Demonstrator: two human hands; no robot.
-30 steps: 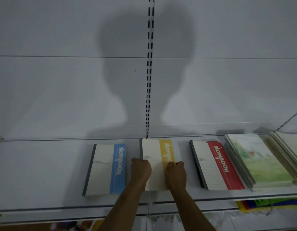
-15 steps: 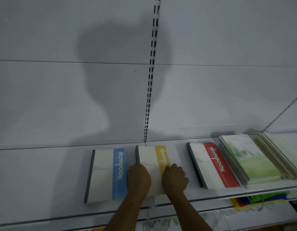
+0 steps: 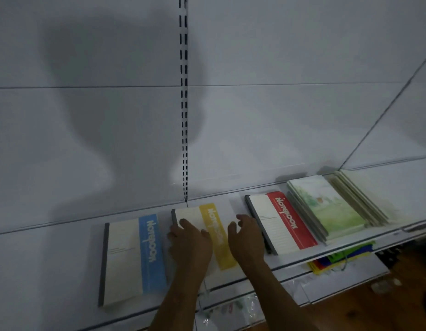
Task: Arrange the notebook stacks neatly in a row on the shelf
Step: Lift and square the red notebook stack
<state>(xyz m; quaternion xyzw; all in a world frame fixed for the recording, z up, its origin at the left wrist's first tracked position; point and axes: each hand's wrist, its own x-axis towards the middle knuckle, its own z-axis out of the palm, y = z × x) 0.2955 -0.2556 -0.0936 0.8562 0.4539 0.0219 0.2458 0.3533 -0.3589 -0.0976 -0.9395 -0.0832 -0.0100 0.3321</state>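
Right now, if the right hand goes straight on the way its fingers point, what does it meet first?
Probably only bare white shelf, then the white back wall. The right hand points between the yellow-striped notebook and red-striped notebook; depth unclear.

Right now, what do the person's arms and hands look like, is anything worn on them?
Both are bare: the left hand and right hand show no gloves, and no rings, watch or bracelet can be made out in the dim light. The forearms are uncovered as far as the frame shows, with no sleeve in view.
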